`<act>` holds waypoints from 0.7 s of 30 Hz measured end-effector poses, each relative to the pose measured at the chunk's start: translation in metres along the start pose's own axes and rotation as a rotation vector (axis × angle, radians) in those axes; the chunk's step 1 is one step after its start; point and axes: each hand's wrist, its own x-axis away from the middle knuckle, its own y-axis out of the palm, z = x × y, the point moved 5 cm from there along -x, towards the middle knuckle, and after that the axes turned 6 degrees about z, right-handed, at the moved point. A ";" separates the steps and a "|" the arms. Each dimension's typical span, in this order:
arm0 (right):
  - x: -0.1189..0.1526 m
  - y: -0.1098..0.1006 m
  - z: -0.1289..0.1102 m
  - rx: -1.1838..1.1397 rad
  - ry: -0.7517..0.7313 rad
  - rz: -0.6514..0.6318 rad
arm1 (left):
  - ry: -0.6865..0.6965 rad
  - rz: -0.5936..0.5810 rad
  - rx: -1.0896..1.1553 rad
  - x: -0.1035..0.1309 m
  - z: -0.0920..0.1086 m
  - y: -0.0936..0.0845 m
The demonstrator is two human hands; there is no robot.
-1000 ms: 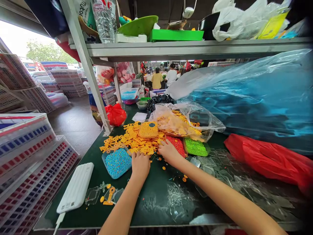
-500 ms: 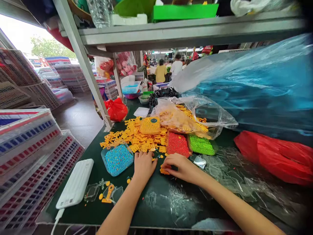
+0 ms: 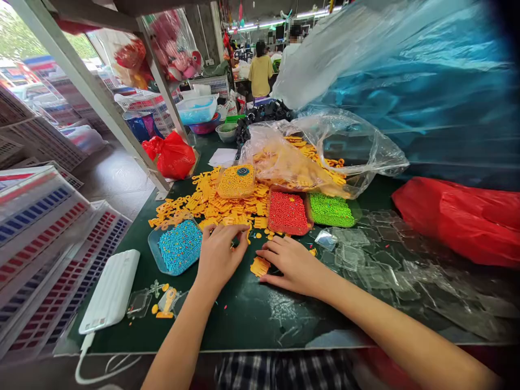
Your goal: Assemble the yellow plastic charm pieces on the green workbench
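I've got both hands down on the worktop — left hand fingers curled at the orange pile's near edge, right hand flat, fingers touching a small orange stack (just beside the pile).

I see a heap of flat plastic pieces at the middle of the surface, with one bead tray resting on it. A second bead tray lies at the heap's left front, two more trays sit side by side to its right. Behind those, an open bag lies. A power bank lies near the front left corner. Clear lids spread toward the right edge.
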 end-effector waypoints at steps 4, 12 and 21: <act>-0.001 0.004 -0.002 0.038 0.022 -0.051 | 0.033 -0.029 0.035 0.001 0.007 0.003; 0.000 0.007 -0.003 0.123 0.041 -0.013 | 0.077 -0.221 0.052 0.002 0.010 0.019; 0.001 0.006 -0.003 0.139 0.052 0.043 | -0.007 -0.361 0.097 0.002 0.009 0.025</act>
